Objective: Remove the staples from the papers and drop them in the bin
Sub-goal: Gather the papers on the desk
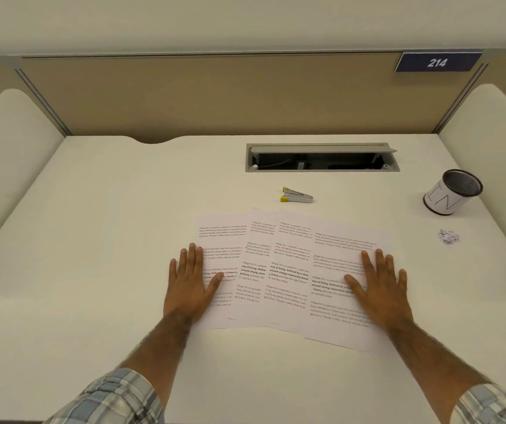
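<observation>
Both hands are being held flat, fingers straight and gripping nothing, on the fanned printed papers (288,270): left hand (189,286) at their 9 o'clock edge, right hand (381,286) at 3 o'clock. A yellow-tipped staple remover (297,195) is being left lying at the papers' 12 o'clock and the mesh bin (452,192) at 2 o'clock, with a small heap of staples (448,237) at the bin's 6 o'clock.

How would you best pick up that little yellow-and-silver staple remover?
Probably pinch the small yellow-tipped silver metal staple remover across its two yellow pads, coming from above with the right hand; its wedge lies flat, pads spread at its left end.
</observation>
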### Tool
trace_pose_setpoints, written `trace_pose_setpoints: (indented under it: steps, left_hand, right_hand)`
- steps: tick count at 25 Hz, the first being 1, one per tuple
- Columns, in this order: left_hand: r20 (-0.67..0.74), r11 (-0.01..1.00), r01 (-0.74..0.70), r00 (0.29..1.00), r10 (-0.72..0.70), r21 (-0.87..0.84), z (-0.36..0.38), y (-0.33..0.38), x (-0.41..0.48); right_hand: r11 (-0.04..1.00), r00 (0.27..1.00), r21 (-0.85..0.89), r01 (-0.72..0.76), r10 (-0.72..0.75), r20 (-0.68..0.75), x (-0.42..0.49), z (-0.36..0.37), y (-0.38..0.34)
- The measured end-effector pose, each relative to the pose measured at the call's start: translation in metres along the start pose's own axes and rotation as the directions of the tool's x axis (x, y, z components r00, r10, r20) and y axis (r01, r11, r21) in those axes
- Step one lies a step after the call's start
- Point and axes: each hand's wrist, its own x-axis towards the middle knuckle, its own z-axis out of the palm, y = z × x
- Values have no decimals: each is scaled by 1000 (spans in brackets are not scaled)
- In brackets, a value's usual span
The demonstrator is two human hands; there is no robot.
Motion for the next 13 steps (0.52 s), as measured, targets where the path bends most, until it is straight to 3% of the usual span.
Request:
trace_pose_setpoints:
  steps: [13]
  left_hand:
    - [78, 988, -154, 985, 154, -17, 20, 87, 3]
  right_hand:
    - [998, 997, -8, 62, -62, -56, 4, 23, -91]
